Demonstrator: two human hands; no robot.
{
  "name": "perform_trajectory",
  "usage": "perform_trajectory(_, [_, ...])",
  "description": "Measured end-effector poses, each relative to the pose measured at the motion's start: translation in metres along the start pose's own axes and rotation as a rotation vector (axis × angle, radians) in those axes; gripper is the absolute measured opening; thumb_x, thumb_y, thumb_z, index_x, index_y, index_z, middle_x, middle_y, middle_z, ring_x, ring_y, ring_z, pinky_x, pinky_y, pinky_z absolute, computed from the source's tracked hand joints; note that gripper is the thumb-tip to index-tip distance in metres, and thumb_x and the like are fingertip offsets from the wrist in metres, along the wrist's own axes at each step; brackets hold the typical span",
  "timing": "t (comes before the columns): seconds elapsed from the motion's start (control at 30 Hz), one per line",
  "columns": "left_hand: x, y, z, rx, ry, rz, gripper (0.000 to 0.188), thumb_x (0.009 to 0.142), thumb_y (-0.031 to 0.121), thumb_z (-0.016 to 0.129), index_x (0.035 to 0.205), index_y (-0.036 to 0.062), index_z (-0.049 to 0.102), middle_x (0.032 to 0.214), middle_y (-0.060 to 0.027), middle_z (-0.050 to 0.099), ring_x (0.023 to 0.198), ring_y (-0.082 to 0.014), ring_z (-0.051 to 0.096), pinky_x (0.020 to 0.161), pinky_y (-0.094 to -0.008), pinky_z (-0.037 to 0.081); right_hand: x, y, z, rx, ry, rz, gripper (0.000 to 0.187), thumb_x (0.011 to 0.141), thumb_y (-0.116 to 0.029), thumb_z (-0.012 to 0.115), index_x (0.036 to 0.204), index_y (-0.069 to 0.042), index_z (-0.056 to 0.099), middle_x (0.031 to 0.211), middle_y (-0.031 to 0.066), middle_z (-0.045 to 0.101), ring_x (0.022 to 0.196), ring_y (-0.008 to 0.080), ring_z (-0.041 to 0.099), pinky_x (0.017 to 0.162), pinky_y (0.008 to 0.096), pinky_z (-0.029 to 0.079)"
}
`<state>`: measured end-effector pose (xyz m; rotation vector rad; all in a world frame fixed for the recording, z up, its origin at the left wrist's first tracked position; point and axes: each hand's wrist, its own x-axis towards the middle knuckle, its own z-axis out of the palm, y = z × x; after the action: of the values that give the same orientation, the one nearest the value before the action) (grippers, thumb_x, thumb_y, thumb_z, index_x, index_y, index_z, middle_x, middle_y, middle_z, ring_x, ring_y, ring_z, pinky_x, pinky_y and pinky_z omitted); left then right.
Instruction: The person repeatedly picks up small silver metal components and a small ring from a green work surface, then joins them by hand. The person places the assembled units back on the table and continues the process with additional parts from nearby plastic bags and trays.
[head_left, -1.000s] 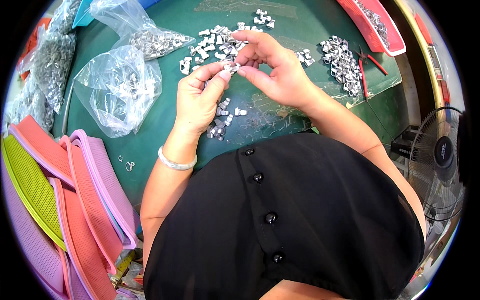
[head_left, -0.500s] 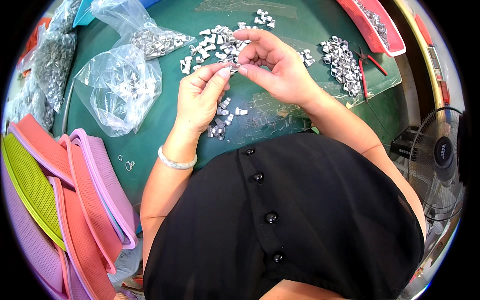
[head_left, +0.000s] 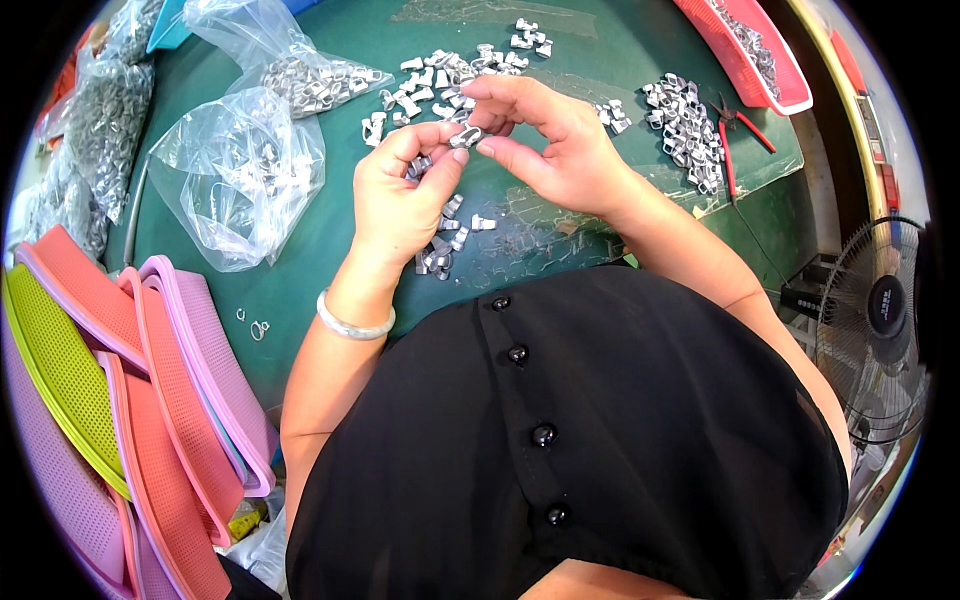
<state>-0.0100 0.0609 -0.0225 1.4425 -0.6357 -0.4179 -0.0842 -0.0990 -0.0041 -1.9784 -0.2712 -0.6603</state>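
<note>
At far left lie stacked plastic trays [head_left: 90, 400], with clear bags [head_left: 240, 170] above them. Near upper centre, the left hand [head_left: 400, 200] and right hand [head_left: 560, 150] pinch one small metal clip [head_left: 466, 137] between fingertips, over scattered loose clips [head_left: 445, 245]. Red pliers [head_left: 740, 125] sit upper right.

Black buttoned top [head_left: 600, 440], silver bangle [head_left: 352, 322]

Two clear plastic bags [head_left: 240, 175] (crumpled, holding small silver metal parts) lay on the green table [head_left: 300, 270], upper left.
</note>
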Motion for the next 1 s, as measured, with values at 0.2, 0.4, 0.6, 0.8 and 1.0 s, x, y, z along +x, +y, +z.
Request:
perform_trajectory(0.2, [-0.0012, -0.0051, 0.0007, 0.096, 0.033, 0.111, 0.020, 0.075, 0.000, 0.067, 0.095, 0.0026, 0.065, 0.076, 0.0012, 0.056, 0.066, -0.0037, 0.050, 0.057, -0.0179, 0.040, -0.0008, -0.0009, 0.0001, 0.031, 0.009, 0.014, 0.042, 0.074, 0.007, 0.063, 0.114, -0.004, 0.055, 0.083, 0.0059, 0.062, 0.074, 0.0146, 0.060, 0.067, 0.0264, 0.050])
perform_trajectory(0.4, [-0.0005, -0.0054, 0.0000, 0.135, 0.035, 0.208, 0.020, 0.074, -0.002, 0.066, 0.094, 0.0026, 0.065, 0.074, 0.0005, 0.055, 0.064, -0.0048, 0.049, 0.055, -0.0186, 0.039, -0.0009, -0.0009, 0.0001, 0.034, 0.018, -0.016, 0.043, 0.074, 0.008, 0.063, 0.115, -0.004, 0.055, 0.084, 0.0058, 0.062, 0.075, 0.0143, 0.060, 0.068, 0.0265, 0.050])
perform_trajectory(0.6, [-0.0002, -0.0049, 0.0007, 0.109, 0.035, 0.222, 0.021, 0.073, -0.004, 0.066, 0.093, 0.0028, 0.065, 0.074, 0.0009, 0.054, 0.063, -0.0048, 0.048, 0.055, -0.0186, 0.039, -0.0006, -0.0017, -0.0009, 0.030, 0.011, -0.024, 0.044, 0.073, 0.009, 0.062, 0.115, -0.005, 0.054, 0.084, 0.0058, 0.062, 0.076, 0.0144, 0.061, 0.068, 0.0267, 0.050])
perform_trajectory(0.8, [-0.0009, -0.0032, 0.0013, 0.110, 0.049, 0.214, 0.021, 0.073, -0.004, 0.066, 0.093, 0.0027, 0.065, 0.074, 0.0006, 0.055, 0.064, -0.0052, 0.048, 0.056, -0.0190, 0.039, -0.0024, -0.0023, -0.0044, 0.046, -0.067, 0.039, 0.044, 0.079, 0.010, 0.058, 0.120, 0.000, 0.049, 0.093, 0.0070, 0.061, 0.086, 0.0121, 0.059, 0.081, 0.0269, 0.049])
perform_trajectory(1.0, [0.0014, -0.0030, 0.0021, 0.039, 0.015, 0.153, 0.017, 0.078, -0.001, 0.065, 0.095, 0.0011, 0.064, 0.077, 0.0022, 0.056, 0.066, -0.0042, 0.048, 0.058, -0.0190, 0.040, -0.0034, -0.0013, -0.0048, 0.130, -0.072, 0.079, 0.043, 0.080, 0.010, 0.055, 0.121, 0.000, 0.048, 0.095, 0.0069, 0.060, 0.089, 0.0120, 0.058, 0.082, 0.0271, 0.048])
